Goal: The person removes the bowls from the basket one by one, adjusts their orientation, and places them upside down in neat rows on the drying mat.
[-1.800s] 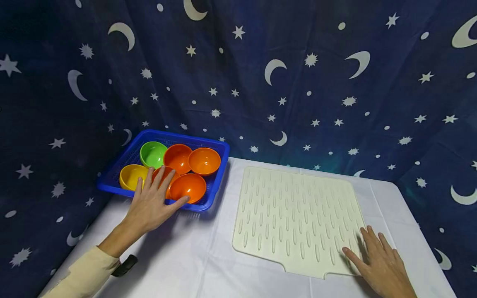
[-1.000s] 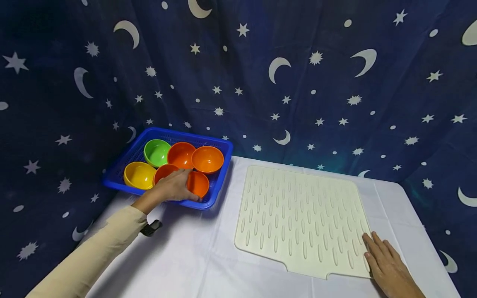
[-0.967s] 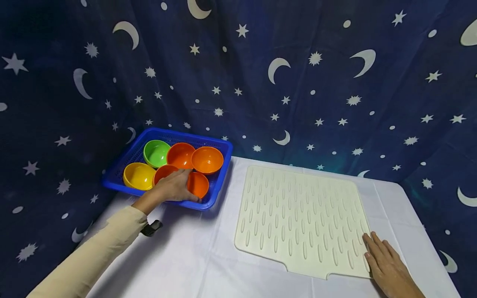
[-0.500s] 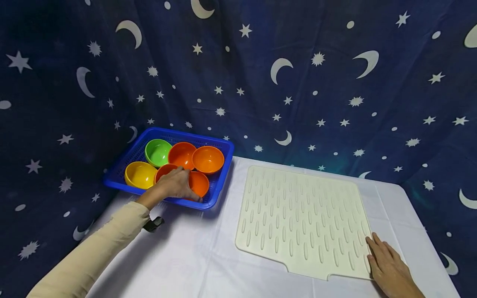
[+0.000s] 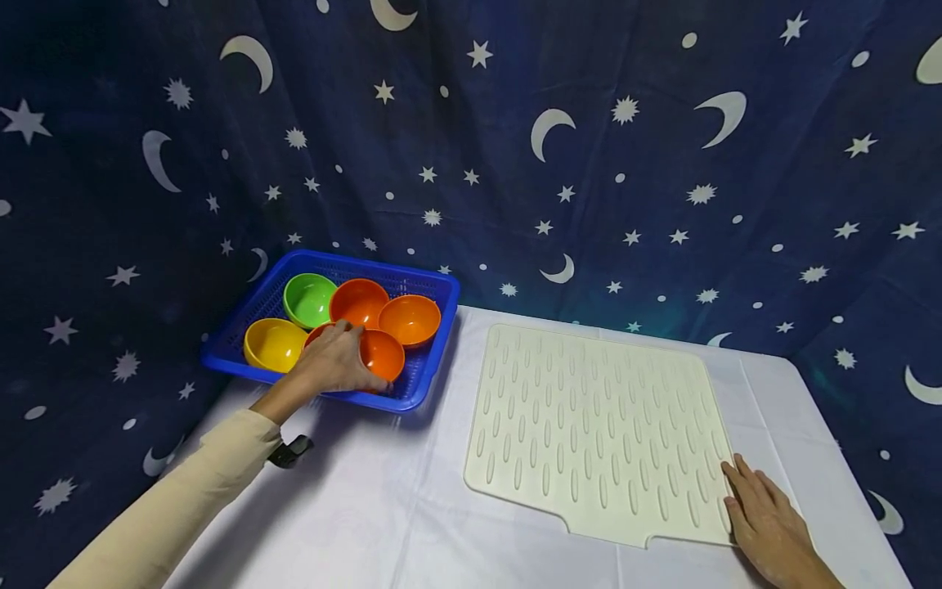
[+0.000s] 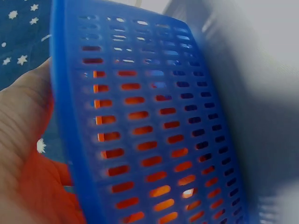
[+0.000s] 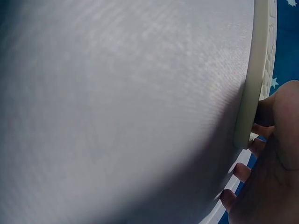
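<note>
My left hand (image 5: pixel 336 360) reaches over the near rim of a blue plastic basket (image 5: pixel 434 360) and grips an orange bowl (image 5: pixel 383 355), thumb at the near side and fingers across the far left side. Another bowl, red-orange (image 5: pixel 315 333), is mostly hidden behind this hand. In the left wrist view the basket's slotted wall (image 6: pixel 140 102) covers most of the bowls. My right hand (image 5: pixel 769 519) rests at the right edge of a cream ridged drying mat (image 5: pixel 589 425), fingers straight. The right wrist view shows its fingertips beside the mat's edge (image 7: pixel 252 93).
Also in the basket sit a green bowl (image 5: pixel 309 300), a yellow bowl (image 5: pixel 274 344), a red-orange bowl (image 5: pixel 359 302) and a lighter orange bowl (image 5: pixel 409 320). A white cloth (image 5: pixel 353 507) covers the table. A dark blue curtain (image 5: pixel 471 139) with moons and stars hangs behind.
My left hand came down from open above the bowls and took hold of the front orange bowl, which has since shifted slightly left and up. My right hand settled onto the mat's right edge.
</note>
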A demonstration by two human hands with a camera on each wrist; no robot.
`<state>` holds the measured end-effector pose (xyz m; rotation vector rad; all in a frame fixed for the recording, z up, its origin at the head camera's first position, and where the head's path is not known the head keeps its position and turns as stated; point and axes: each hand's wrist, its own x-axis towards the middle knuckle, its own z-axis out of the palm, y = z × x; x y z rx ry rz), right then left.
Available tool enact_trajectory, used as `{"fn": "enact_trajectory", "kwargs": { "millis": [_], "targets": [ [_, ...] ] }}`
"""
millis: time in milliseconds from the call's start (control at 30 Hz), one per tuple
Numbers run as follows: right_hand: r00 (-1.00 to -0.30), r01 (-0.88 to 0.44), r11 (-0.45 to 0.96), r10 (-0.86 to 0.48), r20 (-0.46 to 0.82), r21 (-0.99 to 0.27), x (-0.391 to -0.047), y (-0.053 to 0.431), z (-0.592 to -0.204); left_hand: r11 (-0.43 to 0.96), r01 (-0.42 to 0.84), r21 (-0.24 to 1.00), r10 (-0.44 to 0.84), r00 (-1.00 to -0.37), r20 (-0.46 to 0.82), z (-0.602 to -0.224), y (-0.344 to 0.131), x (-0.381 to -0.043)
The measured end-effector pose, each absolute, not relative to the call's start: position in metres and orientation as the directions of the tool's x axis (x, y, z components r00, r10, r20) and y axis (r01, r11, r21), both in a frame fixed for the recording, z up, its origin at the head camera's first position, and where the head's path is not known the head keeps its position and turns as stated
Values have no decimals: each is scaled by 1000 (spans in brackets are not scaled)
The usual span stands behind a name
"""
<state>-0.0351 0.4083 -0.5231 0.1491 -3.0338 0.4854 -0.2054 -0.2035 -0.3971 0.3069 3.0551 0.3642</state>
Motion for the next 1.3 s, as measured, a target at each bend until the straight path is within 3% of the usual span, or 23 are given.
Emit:
{"fn": "enact_trajectory", "kwargs": {
  "millis": [200, 433, 567, 700, 900, 1300],
  "targets": [
    [-997, -76, 942, -81, -1, -327, -38, 408, -520, 947, 194, 257, 192, -981, 31, -395, -202, -197],
    [-995, -47, 939, -73, -65, -341, -40, 405, -514, 913, 101, 396, 98, -995, 27, -395, -202, -192],
    [-990, 114, 936, 78, -119, -334, -46, 400, -502, 904, 96, 418, 77, -995, 63, -392, -199, -190],
    [-967, 244, 899, 254, -19, -365, -48, 387, -490, 903, 129, 411, 90, -989, 114, -387, -192, -187],
    [-945, 154, 852, 275, 177, -501, -46, 351, -471, 913, 181, 367, 124, -977, 175, -377, -179, -178],
    [-986, 15, 691, 128, 102, -723, -50, 264, -475, 901, 231, 368, 154, -962, 225, -362, -142, -170]
  ]
}}
